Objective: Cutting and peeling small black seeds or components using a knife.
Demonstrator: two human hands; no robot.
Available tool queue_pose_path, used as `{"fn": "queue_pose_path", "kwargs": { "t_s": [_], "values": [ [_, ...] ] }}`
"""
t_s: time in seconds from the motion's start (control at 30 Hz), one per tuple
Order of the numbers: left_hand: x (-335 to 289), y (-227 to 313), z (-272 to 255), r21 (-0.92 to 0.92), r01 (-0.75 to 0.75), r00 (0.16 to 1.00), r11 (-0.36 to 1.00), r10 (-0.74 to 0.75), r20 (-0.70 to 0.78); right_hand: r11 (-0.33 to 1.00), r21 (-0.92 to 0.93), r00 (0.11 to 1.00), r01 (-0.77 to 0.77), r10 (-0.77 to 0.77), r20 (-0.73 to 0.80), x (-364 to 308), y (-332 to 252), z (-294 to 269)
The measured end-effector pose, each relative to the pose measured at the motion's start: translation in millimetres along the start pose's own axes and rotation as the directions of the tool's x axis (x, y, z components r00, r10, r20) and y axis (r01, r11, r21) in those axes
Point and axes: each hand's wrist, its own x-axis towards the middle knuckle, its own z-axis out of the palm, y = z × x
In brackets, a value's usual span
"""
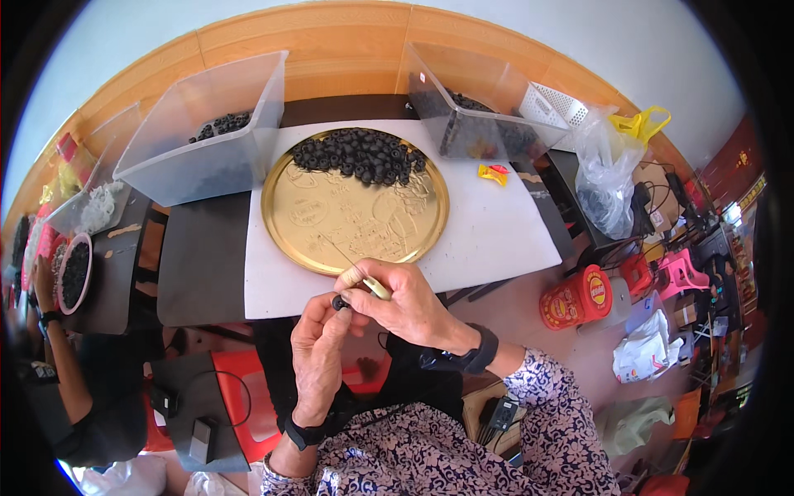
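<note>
My left hand pinches a small round black part between thumb and fingers, just past the table's near edge. Close against it, my right hand is closed around the pale handle of a thin pick-like tool. The tool's slim metal shaft points up and left over the tray; what the right fingertips do at the black part is partly hidden. Beyond both hands lies a round gold tray with embossed patterns. A heap of small black ring-shaped parts covers its far side.
A white foam board lies under the tray. Clear plastic bins with black parts flank it. A yellow-red wrapper lies at right. A co-worker's arm reaches toward a pink basket at far left. Red tubs stand on the floor.
</note>
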Motion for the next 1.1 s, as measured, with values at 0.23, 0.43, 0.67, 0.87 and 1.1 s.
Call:
{"fn": "queue_pose_path", "kwargs": {
  "t_s": [0.23, 0.43, 0.67, 0.87, 1.1],
  "values": [
    [-9, -9, 12, 0.112, -0.058, 0.997, 0.992, 0.063, -0.044, 0.997, -0.021, 0.980, 0.070, -0.072, -0.188, -36, 14, 0],
    [-10, -10, 24, 0.237, -0.109, 0.993, 0.965, 0.116, -0.017, 0.987, 0.153, 0.952, 0.041, 0.008, -0.307, -57, 34, 8],
    [-9, -19, 33, 0.436, -0.096, 0.994, 0.895, 0.111, -0.010, 0.936, 0.350, 0.920, 0.041, 0.102, -0.378, -60, 49, 10],
    [-9, -21, 30, 0.617, -0.154, 0.985, 0.772, 0.167, 0.037, 0.880, 0.474, 0.926, -0.034, 0.206, -0.316, -60, 53, 9],
    [-10, -19, 19, 0.374, 0.004, 1.000, 0.927, -0.005, 0.002, 0.647, 0.746, 0.930, -0.157, 0.351, -0.108, -67, 56, 9]
  ]
}}
